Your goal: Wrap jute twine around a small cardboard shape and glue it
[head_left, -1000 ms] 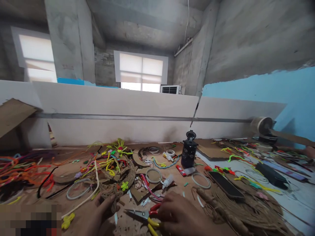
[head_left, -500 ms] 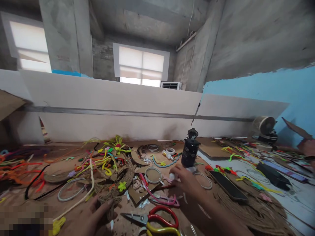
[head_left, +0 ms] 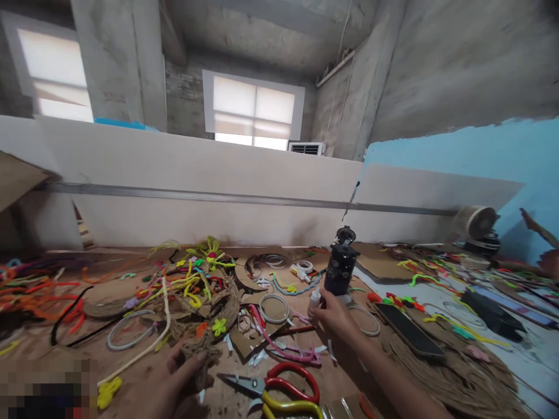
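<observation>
My left hand point(head_left: 177, 372) is closed on a bundle of brown jute cord point(head_left: 201, 356) at the lower left. Just beyond it lie a yellow-green pipe-cleaner flower point(head_left: 219, 327) and a small orange piece point(head_left: 201, 330). In the middle, my right hand point(head_left: 334, 317) grips a small white bottle with a narrow tip point(head_left: 314, 301), held upright between thumb and fingers. Scissors with red and yellow handles point(head_left: 279, 387) lie between my hands. Beyond them are a pink band point(head_left: 283, 346) and a white ring point(head_left: 274, 308).
A black canister with an open lid point(head_left: 341, 267) stands behind my right hand. To the right lie a phone point(head_left: 409, 330), a black case point(head_left: 493, 314) and coiled jute point(head_left: 463, 378). Tangled pipe cleaners point(head_left: 192, 285) cover the left. A small fan point(head_left: 479, 224) stands far right.
My right hand has closed around the white bottle and now holds it more upright and clearly in view. My left hand stays on the jute, and the orange piece now shows beside it.
</observation>
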Available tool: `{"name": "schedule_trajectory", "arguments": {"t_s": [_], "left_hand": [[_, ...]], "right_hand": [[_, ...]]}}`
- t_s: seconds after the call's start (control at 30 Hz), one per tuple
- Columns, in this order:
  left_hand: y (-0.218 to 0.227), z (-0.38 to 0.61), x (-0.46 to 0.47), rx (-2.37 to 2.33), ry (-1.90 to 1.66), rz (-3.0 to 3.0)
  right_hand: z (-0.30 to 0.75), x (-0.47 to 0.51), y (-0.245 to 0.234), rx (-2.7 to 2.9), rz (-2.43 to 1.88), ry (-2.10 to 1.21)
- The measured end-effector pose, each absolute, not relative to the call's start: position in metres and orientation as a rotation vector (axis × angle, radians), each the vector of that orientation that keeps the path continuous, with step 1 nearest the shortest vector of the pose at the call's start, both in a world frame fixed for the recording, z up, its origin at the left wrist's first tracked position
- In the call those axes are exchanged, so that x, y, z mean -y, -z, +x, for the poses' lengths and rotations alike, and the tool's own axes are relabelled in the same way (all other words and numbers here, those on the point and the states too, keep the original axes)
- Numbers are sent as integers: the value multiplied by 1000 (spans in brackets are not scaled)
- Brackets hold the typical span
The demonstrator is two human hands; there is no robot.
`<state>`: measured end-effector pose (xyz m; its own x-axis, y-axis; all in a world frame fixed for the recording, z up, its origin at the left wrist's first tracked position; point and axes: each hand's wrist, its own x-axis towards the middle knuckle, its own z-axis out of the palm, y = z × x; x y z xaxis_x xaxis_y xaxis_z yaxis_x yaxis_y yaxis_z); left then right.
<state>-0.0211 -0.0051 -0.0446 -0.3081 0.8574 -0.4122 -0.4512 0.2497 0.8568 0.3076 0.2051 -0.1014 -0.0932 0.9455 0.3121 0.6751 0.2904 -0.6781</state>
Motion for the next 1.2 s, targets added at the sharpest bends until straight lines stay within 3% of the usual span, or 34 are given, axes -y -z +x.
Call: {"name": "schedule_trajectory", "arguments": {"t_s": [0.27,0.4,0.57,0.8,1.0,1.2], "left_hand": [[58,-28,-2,-1227,-1508,532],[52,-22,3,-1162,-1564,590],[50,-19,3,-1142,-1540,680],[45,-15,-3,-1123,-1477,830],[26,-2,30,-1087,-1510,890],[30,27,76,-1118,-1573,865]], "right_hand": [[313,-150,56,1887,-1442,-436],[285,-86,50,2313,-1278,-685],[247,-48,60,2702,-1143,-588],[236,-41,64,2476,-1148,-549],[248,-54,69,2086,-1203,-950],[296,-31,38,1843,-1115,-1191]]}}
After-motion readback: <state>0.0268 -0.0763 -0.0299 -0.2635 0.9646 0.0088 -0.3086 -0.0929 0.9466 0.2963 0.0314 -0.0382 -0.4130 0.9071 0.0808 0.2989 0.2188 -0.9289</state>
